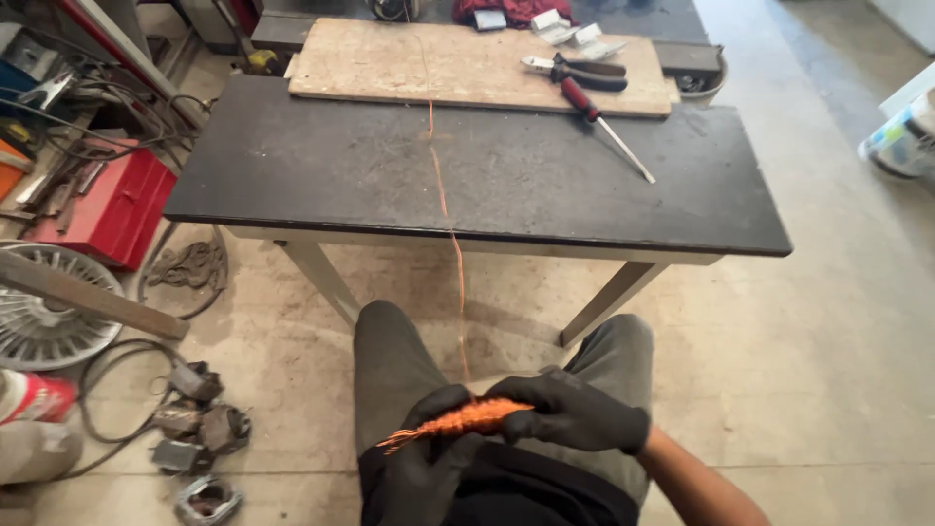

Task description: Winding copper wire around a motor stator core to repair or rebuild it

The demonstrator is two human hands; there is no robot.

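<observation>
Copper wire, wound into a short orange bundle, lies across my lap at the bottom centre of the frame. My left hand, in a black glove, closes its fingers around the lower left end of the bundle. My right hand, also gloved in black, pinches the upper right end with fingers curled tight. From the bundle a single thin strand runs straight up the frame, over the table edge and across the tabletop.

Containers: a red metal toolbox sits on the floor at the left, lid shut, so I cannot tell what is inside. A white bucket lies at the right edge; its contents are not clear to me.

A dark table with pale legs fills the upper middle of the frame. On its far side rests a worn wooden board. On the board lie pliers with dark handles and a screwdriver with a red handle, its shaft reaching onto the dark top.

I see a dusty concrete floor. At the lower left lie several small motor parts with a black cable, and a silver wheel cover under a wooden plank. Tangled cables and tools crowd the upper left corner.
</observation>
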